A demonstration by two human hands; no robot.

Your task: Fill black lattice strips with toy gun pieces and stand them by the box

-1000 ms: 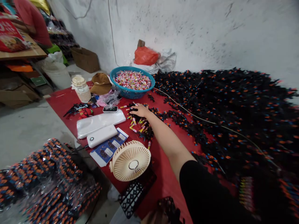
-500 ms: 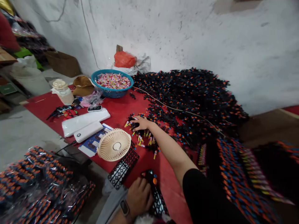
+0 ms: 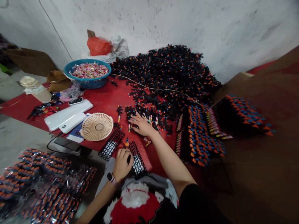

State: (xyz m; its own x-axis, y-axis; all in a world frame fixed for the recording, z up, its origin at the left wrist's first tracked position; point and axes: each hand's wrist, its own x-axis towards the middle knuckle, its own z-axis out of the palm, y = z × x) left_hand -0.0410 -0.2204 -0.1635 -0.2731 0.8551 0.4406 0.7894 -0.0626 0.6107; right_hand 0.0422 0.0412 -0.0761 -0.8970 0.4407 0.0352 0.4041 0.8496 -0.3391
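Note:
My left hand (image 3: 122, 163), with a watch at its wrist, is closed around a small black toy gun (image 3: 126, 144) with an orange and blue tip; most of the toy is hidden by the fingers. Beside that hand is a black perforated rack (image 3: 138, 158). My right hand (image 3: 141, 124) lies with fingers spread over small black toy guns (image 3: 155, 116), several of which carry candy-coloured tubes. One toy gun with a tube (image 3: 119, 112) lies apart, left of the fingers. Another black perforated rack (image 3: 111, 144) rests at the table's near edge.
A cream basket (image 3: 97, 127) stands left of the racks. Behind are a blue basin (image 3: 87, 81) of small colourful pieces and a large heap of black toys (image 3: 168, 68). Rows of orange-tipped toys (image 3: 203, 133) stand at right; bagged toys (image 3: 46, 186) lie lower left.
The view has swung right, so the table's things appear further left. My right hand stays over the small pile, fingers spread. My left hand remains beside the rack, now with the orange-tipped toy at its fingers.

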